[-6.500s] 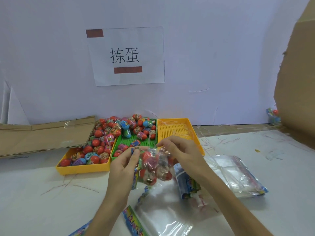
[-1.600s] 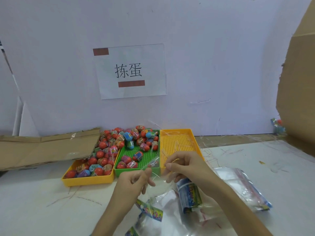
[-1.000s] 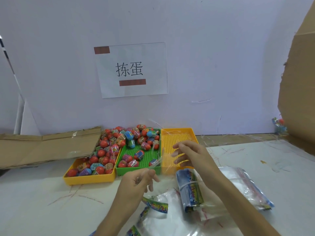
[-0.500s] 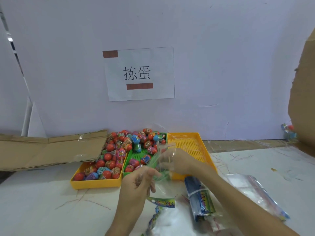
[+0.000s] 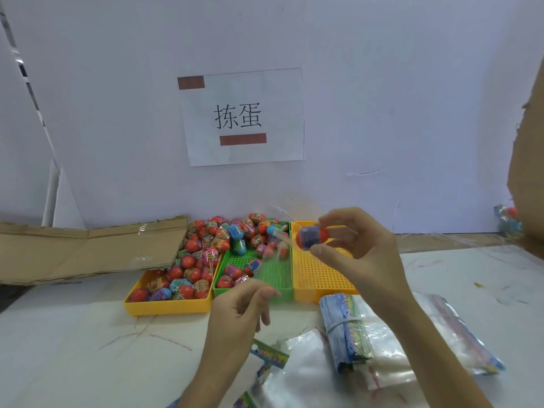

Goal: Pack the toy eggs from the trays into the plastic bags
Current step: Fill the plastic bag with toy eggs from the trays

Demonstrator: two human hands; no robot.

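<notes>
At centre frame the right hand (image 5: 357,248) pinches a red toy egg (image 5: 312,236) between thumb and fingers, above the empty yellow tray (image 5: 321,278). Just below, the left hand (image 5: 241,312) pinches a clear plastic bag (image 5: 273,260), blurred. More eggs fill the green tray (image 5: 278,279) and left yellow tray (image 5: 167,307) on the tabletop (image 5: 73,348).

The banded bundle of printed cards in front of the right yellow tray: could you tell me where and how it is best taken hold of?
Grip the bundle of printed cards across its middle, at the rubber band, coming from above with thumb on one long side and fingers on the other. It lies flat on clear plastic bags, long and narrow, and the band probably keeps the stack from fanning there. The right forearm crosses beside it, so the left hand looks better placed.
</notes>
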